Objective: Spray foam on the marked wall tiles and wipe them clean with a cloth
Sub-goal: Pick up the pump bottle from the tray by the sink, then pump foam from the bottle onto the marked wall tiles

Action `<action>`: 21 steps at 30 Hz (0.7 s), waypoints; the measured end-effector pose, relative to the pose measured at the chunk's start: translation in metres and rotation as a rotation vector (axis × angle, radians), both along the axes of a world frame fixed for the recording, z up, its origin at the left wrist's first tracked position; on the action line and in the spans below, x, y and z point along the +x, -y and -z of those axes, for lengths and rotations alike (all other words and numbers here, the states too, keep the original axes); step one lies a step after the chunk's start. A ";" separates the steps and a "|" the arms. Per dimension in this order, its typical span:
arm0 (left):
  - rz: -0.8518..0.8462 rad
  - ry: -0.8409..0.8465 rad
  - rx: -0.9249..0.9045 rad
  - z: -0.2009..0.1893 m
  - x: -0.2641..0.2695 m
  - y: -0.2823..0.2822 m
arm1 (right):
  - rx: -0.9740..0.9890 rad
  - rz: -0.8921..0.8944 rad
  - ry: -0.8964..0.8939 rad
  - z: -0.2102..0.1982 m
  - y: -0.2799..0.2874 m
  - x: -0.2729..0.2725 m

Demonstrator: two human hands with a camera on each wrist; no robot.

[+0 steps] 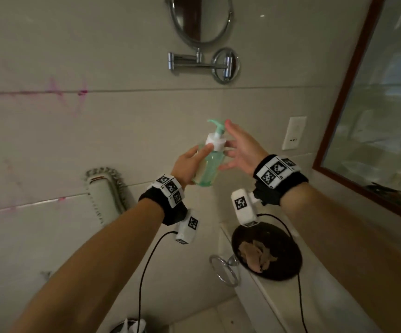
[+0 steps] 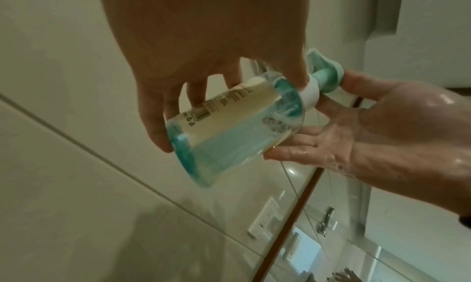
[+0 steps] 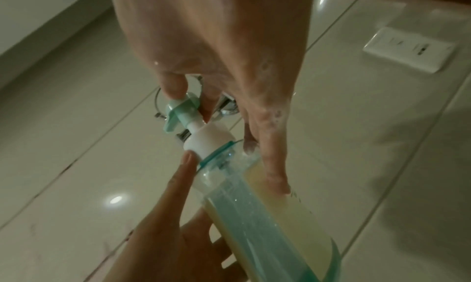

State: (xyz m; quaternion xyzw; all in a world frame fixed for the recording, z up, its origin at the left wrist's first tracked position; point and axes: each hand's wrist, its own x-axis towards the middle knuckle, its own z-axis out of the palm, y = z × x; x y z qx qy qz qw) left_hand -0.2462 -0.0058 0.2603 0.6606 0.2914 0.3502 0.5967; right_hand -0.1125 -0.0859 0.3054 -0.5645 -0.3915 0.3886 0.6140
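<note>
A clear teal foam pump bottle [image 1: 209,167] [image 2: 229,131] [image 3: 254,205] with pale liquid is held up in front of the wall, tilted. My left hand [image 1: 187,164] [image 2: 178,64] [image 3: 165,226] grips its body, thumb at the white collar. My right hand [image 1: 240,150] [image 2: 369,125] [image 3: 216,44] is wet with foam bubbles. Its fingers are spread and straight beside the bottle, the index fingertip touching the teal pump head [image 1: 216,124] [image 3: 178,109]. Pink marker lines [image 1: 57,92] cross the beige wall tiles at the left. A crumpled beige cloth [image 1: 257,254] lies in a dark round dish.
A round swing-arm mirror [image 1: 201,18] hangs on the wall above the bottle. A white outlet [image 1: 293,133] and a wood-framed mirror [image 1: 375,104] are to the right. A fringed mop pad [image 1: 103,193] leans on the wall. A chrome towel ring [image 1: 225,270] hangs off the counter [image 1: 266,296].
</note>
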 end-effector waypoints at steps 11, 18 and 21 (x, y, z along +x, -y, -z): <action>-0.218 0.043 0.122 -0.036 -0.168 -0.022 | 0.038 -0.186 0.026 -0.040 -0.044 -0.160; -0.220 -0.063 0.256 -0.054 -0.304 -0.064 | 0.049 -0.260 0.010 -0.073 -0.092 -0.279; -0.223 -0.027 0.275 -0.062 -0.357 -0.084 | 0.052 -0.278 0.016 -0.090 -0.110 -0.330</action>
